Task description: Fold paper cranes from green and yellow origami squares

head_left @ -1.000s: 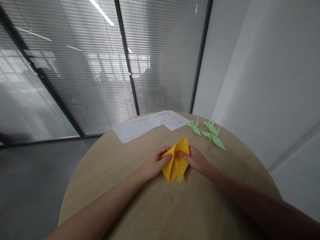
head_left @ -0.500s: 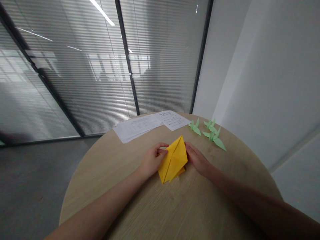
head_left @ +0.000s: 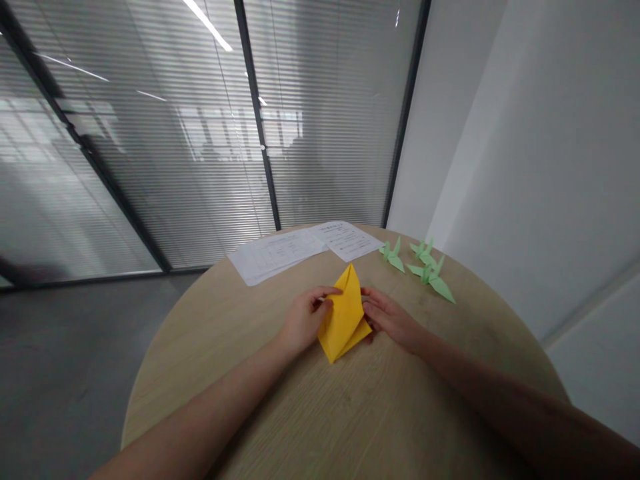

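Observation:
A folded yellow paper [head_left: 345,320] stands on edge on the round wooden table [head_left: 310,413], its point up. My left hand [head_left: 306,320] pinches its left side with fingers curled. From the right, my right hand [head_left: 393,319] grips the other side, fingertips against the paper.
Three green paper cranes [head_left: 425,267] lie at the table's far right. Two white printed sheets [head_left: 300,250] lie at the far edge. Behind the table are glass walls with blinds, and a white wall rises on the right.
The yellow paper's two flaps have been brought together and lifted, from lying spread on the table to a narrower upright shape. Both hands moved slightly closer together.

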Available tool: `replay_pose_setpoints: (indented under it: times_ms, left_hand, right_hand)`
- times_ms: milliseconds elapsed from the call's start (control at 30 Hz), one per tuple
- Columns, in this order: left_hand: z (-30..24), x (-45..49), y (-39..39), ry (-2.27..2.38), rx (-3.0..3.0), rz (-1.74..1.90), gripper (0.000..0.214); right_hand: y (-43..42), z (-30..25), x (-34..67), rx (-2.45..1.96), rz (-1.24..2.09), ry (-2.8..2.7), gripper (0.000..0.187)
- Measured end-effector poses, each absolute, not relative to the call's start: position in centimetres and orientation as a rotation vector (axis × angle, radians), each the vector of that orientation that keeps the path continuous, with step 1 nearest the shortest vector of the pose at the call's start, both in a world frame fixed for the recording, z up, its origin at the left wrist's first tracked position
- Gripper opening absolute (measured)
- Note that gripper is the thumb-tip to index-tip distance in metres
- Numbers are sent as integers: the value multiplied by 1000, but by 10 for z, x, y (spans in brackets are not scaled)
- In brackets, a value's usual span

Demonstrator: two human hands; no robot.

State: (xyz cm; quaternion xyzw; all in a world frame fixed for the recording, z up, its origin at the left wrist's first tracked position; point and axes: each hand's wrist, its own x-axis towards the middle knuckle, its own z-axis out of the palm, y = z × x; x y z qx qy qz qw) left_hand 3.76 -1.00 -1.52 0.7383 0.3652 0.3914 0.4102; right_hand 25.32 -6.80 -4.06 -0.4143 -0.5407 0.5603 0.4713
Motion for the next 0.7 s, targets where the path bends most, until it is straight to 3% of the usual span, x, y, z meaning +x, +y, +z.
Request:
replay_pose_setpoints:
  times_ms: [200,400,700]
  left_hand:
    - [-15,35,-9,902,1905,989,42]
    - [-7,34,-15,995,2100,946,35]
    - [-1,34,-19,951,2260,916,26]
  right_hand:
    - [-66,-44,255,-1007,1374,-1346,59]
    - [-63,-46,254,-976,1387,-1368,60]
    - [-62,-46,256,-976,1221,-1373,44]
